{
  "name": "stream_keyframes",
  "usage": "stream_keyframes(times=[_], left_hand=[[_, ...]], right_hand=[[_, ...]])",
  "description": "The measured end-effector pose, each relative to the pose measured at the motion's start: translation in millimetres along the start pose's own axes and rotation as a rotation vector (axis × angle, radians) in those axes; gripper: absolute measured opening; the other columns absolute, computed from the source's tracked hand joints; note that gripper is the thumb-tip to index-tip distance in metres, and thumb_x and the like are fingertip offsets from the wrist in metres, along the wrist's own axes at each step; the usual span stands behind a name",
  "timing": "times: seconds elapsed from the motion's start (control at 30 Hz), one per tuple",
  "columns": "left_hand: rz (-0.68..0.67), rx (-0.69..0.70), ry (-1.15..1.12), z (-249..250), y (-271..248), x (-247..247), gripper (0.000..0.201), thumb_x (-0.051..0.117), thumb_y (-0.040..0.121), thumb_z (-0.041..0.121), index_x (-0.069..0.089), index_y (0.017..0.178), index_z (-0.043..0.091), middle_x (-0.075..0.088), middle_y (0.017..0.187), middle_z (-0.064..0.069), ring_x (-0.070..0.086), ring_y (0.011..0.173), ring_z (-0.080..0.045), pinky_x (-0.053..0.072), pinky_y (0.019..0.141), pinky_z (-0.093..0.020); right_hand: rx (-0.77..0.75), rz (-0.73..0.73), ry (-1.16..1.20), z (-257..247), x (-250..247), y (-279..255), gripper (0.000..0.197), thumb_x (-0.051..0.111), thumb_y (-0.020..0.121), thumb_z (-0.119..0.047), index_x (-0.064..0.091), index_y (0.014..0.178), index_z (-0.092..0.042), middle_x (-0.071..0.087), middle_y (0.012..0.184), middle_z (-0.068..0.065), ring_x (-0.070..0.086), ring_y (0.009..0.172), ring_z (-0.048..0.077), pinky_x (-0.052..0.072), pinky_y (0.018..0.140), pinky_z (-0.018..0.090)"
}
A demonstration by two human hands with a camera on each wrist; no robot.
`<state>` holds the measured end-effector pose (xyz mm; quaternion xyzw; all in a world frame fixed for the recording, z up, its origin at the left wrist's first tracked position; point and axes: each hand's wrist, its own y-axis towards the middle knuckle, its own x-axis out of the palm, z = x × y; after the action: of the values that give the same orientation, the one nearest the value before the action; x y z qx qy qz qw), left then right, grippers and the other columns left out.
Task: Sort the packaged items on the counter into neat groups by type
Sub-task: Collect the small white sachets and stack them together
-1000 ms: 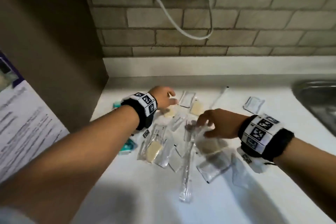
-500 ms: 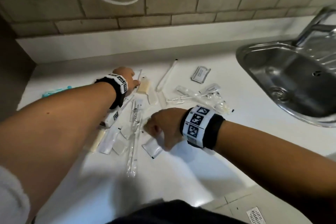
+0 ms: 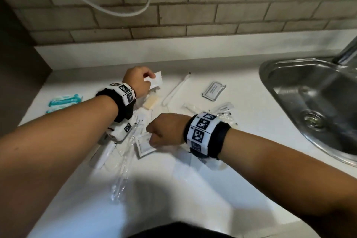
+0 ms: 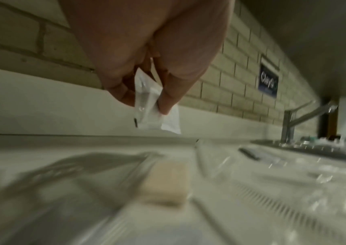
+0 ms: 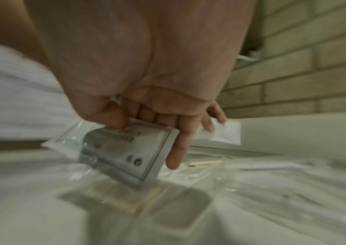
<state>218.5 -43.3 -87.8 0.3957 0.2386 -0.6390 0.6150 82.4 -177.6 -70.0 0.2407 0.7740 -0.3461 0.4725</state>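
Observation:
A heap of clear and white packets lies on the white counter. My left hand is at the back of the heap and pinches a small white sachet between thumb and fingers, lifted off the counter. A beige bar in a clear wrap lies just below it. My right hand is at the front of the heap. It grips a flat grey-printed packet, thumb on top and fingers behind.
A steel sink with a tap is at the right. Teal packs lie at the far left. A grey printed packet and a long thin wrapped stick lie apart behind the heap. A brick wall stands behind.
My left hand has lifted the white sachet from the heap's back. My right hand has drawn back toward me and now holds the flat grey-printed packet. The head view has shifted.

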Motion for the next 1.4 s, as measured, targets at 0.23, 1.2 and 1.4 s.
stream_keyframes(times=[0.23, 1.2, 1.4], left_hand=[[-0.078, -0.048, -0.284, 39, 7, 23, 0.036, 0.059, 0.080, -0.005, 0.052, 0.108, 0.016, 0.056, 0.091, -0.002, 0.052, 0.078, -0.017, 0.044, 0.068, -0.024], [-0.459, -0.169, -0.265, 134, 33, 101, 0.064, 0.090, 0.064, 0.015, 0.045, 0.109, 0.018, 0.055, 0.091, 0.001, 0.056, 0.068, -0.014, 0.048, 0.049, -0.024], [-0.470, -0.235, -0.521, 115, 2, 45, 0.057, 0.078, 0.075, -0.005, 0.041, 0.115, 0.012, 0.060, 0.081, -0.005, 0.057, 0.048, -0.006, 0.037, 0.036, -0.013]], right_hand=[[0.259, 0.333, 0.129, 88, -58, -35, 0.031, 0.043, 0.094, -0.030, 0.043, 0.064, -0.022, 0.066, 0.089, 0.009, 0.055, 0.081, 0.029, 0.040, 0.066, 0.032], [0.636, 0.606, 0.402, 200, -79, -85, 0.097, 0.007, 0.080, -0.084, 0.063, 0.103, -0.009, 0.066, 0.105, 0.015, 0.057, 0.091, 0.029, 0.045, 0.087, 0.041], [0.487, 0.605, 0.642, 157, -81, -73, 0.089, 0.027, 0.078, -0.086, 0.064, 0.101, -0.008, 0.067, 0.103, 0.009, 0.060, 0.095, 0.026, 0.045, 0.088, 0.040]])
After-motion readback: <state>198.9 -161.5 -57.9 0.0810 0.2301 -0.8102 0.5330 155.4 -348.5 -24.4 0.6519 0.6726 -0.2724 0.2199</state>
